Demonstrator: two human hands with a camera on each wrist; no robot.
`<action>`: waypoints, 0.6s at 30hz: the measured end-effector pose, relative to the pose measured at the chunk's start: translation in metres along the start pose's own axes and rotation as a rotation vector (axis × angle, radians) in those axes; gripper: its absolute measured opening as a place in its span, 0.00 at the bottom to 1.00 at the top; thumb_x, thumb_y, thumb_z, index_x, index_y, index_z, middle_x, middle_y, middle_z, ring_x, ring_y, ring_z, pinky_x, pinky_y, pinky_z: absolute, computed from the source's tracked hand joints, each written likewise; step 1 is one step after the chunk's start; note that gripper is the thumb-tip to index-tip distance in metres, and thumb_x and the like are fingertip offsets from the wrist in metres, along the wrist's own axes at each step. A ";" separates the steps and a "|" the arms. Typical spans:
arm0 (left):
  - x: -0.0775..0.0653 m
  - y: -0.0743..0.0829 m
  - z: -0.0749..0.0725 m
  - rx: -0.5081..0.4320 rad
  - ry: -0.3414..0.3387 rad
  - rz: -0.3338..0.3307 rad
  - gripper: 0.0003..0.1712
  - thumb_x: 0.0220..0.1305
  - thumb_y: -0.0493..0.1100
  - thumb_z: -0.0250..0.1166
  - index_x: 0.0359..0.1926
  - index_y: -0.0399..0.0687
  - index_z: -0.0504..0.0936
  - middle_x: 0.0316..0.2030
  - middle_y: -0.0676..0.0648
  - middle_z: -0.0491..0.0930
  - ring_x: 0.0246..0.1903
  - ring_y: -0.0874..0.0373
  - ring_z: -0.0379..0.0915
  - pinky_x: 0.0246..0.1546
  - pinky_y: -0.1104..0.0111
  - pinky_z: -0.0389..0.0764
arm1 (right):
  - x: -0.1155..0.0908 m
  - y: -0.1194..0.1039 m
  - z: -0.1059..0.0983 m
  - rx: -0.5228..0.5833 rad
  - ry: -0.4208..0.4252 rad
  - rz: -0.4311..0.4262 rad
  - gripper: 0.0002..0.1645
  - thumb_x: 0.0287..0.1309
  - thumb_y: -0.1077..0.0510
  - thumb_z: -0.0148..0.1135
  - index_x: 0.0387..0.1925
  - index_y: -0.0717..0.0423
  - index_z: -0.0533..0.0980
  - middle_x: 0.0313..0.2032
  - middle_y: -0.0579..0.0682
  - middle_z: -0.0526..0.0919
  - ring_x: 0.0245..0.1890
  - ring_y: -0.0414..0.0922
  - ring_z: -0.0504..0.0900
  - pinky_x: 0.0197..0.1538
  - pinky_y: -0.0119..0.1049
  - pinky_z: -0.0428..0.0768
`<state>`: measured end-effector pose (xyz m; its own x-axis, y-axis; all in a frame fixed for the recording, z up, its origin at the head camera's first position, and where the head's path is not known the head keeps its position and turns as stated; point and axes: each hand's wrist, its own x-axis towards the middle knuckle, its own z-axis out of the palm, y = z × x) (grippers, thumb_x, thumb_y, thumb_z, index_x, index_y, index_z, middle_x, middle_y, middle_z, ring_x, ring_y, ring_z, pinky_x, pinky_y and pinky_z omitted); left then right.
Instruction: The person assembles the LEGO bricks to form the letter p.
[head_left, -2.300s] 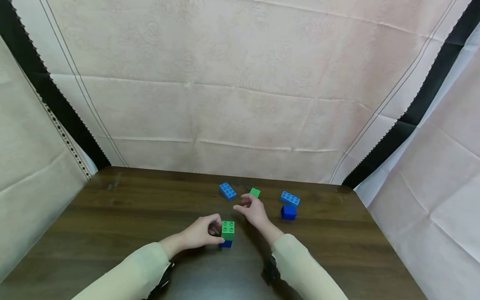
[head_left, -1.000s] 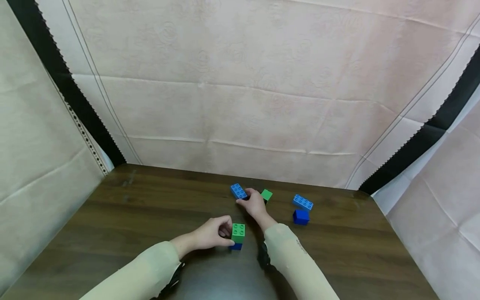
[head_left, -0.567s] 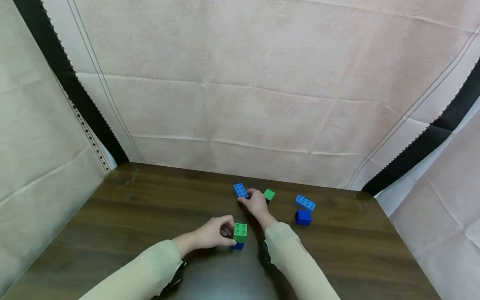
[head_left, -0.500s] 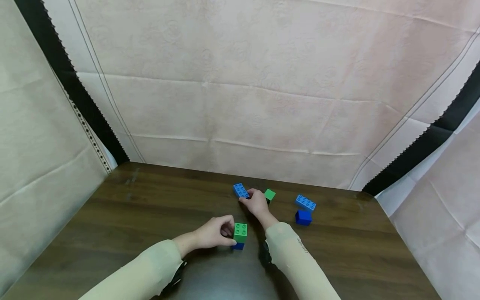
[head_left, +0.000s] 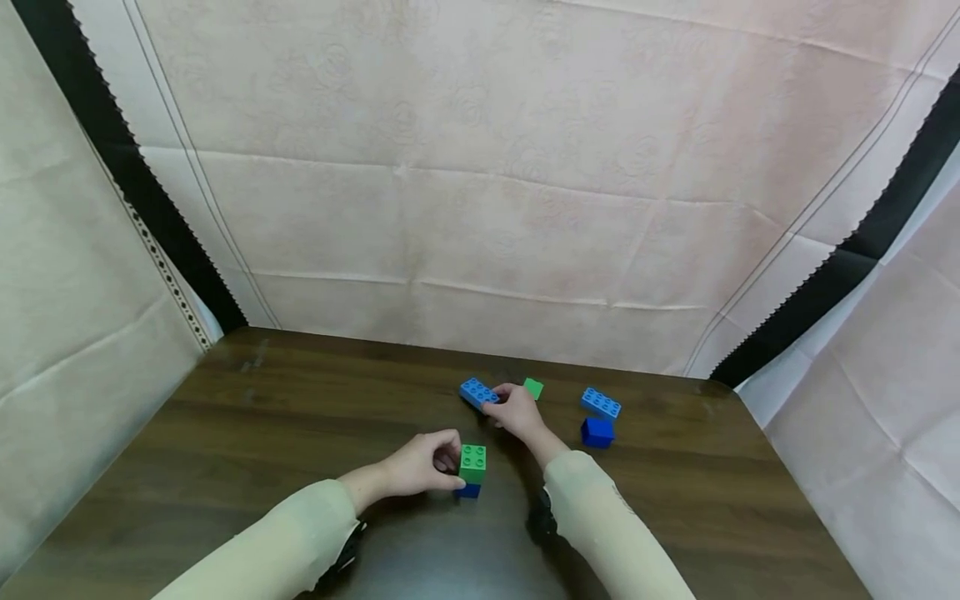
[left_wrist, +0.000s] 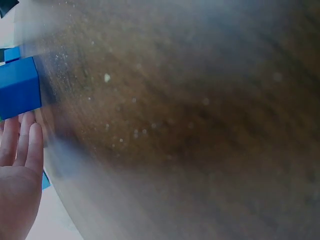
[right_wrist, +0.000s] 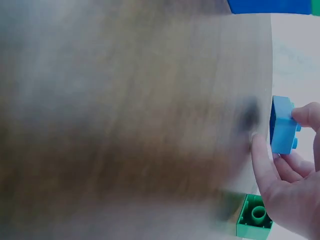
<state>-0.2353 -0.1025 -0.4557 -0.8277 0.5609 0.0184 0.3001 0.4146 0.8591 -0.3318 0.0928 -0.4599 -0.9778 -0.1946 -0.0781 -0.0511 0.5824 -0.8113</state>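
Note:
My left hand [head_left: 420, 465] pinches a small stack between thumb and fingers: a green toy brick [head_left: 472, 463] with studs up, on top of a dark blue brick [head_left: 468, 491]. In the left wrist view the dark blue brick [left_wrist: 19, 90] shows large above the fingers of my left hand [left_wrist: 20, 185]. Farther back, my right hand [head_left: 519, 412] holds a light blue brick [head_left: 477, 392] by its near end. The right wrist view has this light blue brick [right_wrist: 283, 127] between thumb and fingers, tilted. Part of it is hidden behind the fingers.
Just beyond my right hand lies another green brick [head_left: 533, 388], its hollow underside turned toward the right wrist camera. To the right are a light blue brick [head_left: 601, 403] and a dark blue brick [head_left: 597, 432], close together. Pale cloth walls [head_left: 465, 233] border the brown table [head_left: 300, 400].
My right hand went from beside the green brick to the light blue brick, took hold of it, and has turned it and drawn it slightly nearer. My left hand keeps its hold on the stack.

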 end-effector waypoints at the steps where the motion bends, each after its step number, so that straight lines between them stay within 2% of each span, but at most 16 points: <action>1: 0.000 0.000 0.000 0.000 0.001 -0.002 0.15 0.56 0.43 0.68 0.38 0.46 0.71 0.38 0.49 0.78 0.40 0.59 0.75 0.45 0.66 0.79 | -0.002 0.000 0.000 0.006 -0.010 -0.008 0.24 0.54 0.59 0.63 0.52 0.65 0.72 0.44 0.60 0.79 0.25 0.42 0.81 0.32 0.35 0.83; 9: -0.001 -0.001 0.000 0.010 0.007 -0.017 0.15 0.56 0.43 0.68 0.39 0.46 0.71 0.38 0.49 0.78 0.41 0.58 0.75 0.45 0.64 0.80 | -0.017 -0.005 -0.003 0.063 -0.083 -0.044 0.22 0.51 0.62 0.61 0.50 0.65 0.74 0.42 0.59 0.79 0.21 0.42 0.78 0.31 0.38 0.82; 18: -0.002 0.000 0.001 0.013 0.016 -0.009 0.15 0.55 0.43 0.69 0.39 0.47 0.71 0.38 0.49 0.78 0.40 0.58 0.75 0.46 0.63 0.80 | -0.030 -0.010 -0.019 0.188 -0.088 -0.052 0.22 0.51 0.63 0.59 0.50 0.65 0.74 0.37 0.56 0.77 0.24 0.44 0.77 0.36 0.42 0.82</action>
<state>-0.2331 -0.1025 -0.4567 -0.8379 0.5455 0.0194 0.2988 0.4285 0.8527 -0.3057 0.1081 -0.4389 -0.9528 -0.2934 -0.0774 -0.0537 0.4141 -0.9086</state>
